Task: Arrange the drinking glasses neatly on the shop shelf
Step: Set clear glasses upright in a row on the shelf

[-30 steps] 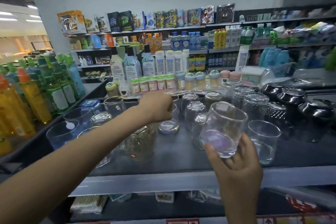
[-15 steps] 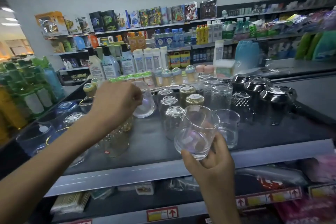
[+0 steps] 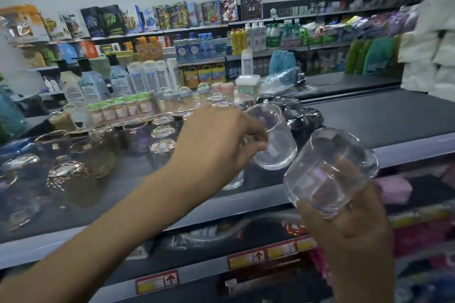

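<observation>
Pinching, in head view, one tilted clear glass (image 3: 275, 140) with left hand (image 3: 216, 145), now lifted above the shelf (image 3: 369, 120), just beside second glass (image 3: 330, 172) clasped by curled fingers of right hand (image 3: 349, 236), tipped further than before. Held: two; shelved glasses (image 3: 162, 135) blurred, uncountable.

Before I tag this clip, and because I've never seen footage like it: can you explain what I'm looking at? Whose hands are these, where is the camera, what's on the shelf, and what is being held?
There is no machine here. A person works with bare hands, and the single picture comes from a wide-angle camera worn on their head, looking forward and down. The left hand reaches across and grips a clear glass, tilted above the dark shop shelf. The right hand, nearer the camera, holds a second clear glass, also tilted, in front of the shelf's edge. On the shelf stand more glasses, several seemingly upside down, and dark bowls. Behind them stand bottles.
</observation>
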Motion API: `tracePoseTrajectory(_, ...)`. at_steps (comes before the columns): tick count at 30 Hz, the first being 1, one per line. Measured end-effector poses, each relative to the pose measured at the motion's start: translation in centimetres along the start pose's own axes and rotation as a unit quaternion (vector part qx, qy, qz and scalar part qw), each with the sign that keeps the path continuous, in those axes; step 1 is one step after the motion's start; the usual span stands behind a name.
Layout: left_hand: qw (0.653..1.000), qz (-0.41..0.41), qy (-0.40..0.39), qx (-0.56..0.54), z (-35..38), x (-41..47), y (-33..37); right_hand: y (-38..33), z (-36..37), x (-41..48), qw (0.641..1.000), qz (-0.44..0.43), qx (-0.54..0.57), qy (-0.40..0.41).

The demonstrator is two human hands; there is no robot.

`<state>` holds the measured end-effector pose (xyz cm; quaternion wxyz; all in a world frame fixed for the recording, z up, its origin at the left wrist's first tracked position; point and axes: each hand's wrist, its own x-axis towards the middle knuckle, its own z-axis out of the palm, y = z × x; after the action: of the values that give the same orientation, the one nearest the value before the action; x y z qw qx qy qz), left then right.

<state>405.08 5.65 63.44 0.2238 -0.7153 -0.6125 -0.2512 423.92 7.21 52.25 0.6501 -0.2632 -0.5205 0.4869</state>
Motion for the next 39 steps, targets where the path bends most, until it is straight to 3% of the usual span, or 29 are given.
tracePoseTrajectory(9,0.984,-0.061,-0.113,0.120,9.2,3.5,3.2,1.4,-7.7,3.8,0.997,0.060,-0.043,0.016)
tracePoseTrajectory(23,0.975,-0.093,-0.148,0.139,11.7,3.8,2.8,4.0,-8.4,4.2,0.991,0.121,-0.033,-0.041)
tracePoseTrajectory(28,0.983,-0.085,-0.123,0.108,11.7,3.4,2.9,4.1,-7.5,4.0,0.989,0.122,-0.030,-0.075)
tracePoseTrajectory(32,0.993,-0.065,-0.050,0.083,10.8,2.3,2.3,3.6,-6.6,4.0,0.987,0.127,-0.026,-0.095)
tracePoseTrajectory(35,0.996,-0.088,0.029,0.017,7.8,0.5,1.2,3.0,-5.3,3.9,0.983,0.129,-0.012,-0.126)
tracePoseTrajectory(39,0.985,-0.153,0.070,-0.041,2.8,-4.2,-2.1,2.2,-1.5,3.6,0.972,0.123,0.014,-0.199)
